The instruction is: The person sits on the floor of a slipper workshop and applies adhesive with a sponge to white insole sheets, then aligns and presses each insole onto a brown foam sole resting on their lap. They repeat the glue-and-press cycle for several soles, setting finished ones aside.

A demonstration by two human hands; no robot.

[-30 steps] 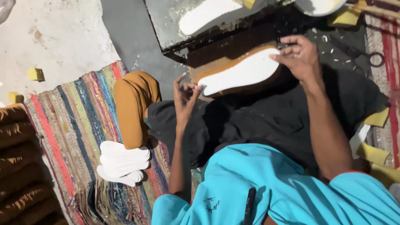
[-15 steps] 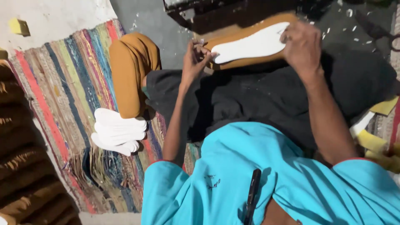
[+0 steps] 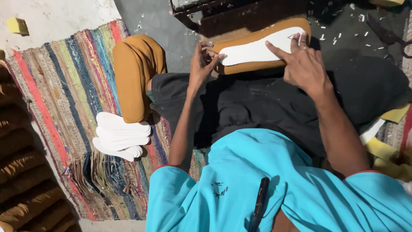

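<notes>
Head view: white insole (image 3: 257, 50) lies flat on a tan sole piece (image 3: 262, 64), which rests across the person's lap on the black cloth (image 3: 266, 103). Right hand (image 3: 302, 66) presses down on the insole's right half — fingers spread, palm open, gripping nothing. Left hand (image 3: 201, 64) sits at the insole's left tip, fingers curled and pinching that end. Further left, a stack of white insoles (image 3: 120, 135) lies on the striped rug (image 3: 64, 107), well apart from both hands. Scissors (image 3: 388, 36) lie at upper right.
</notes>
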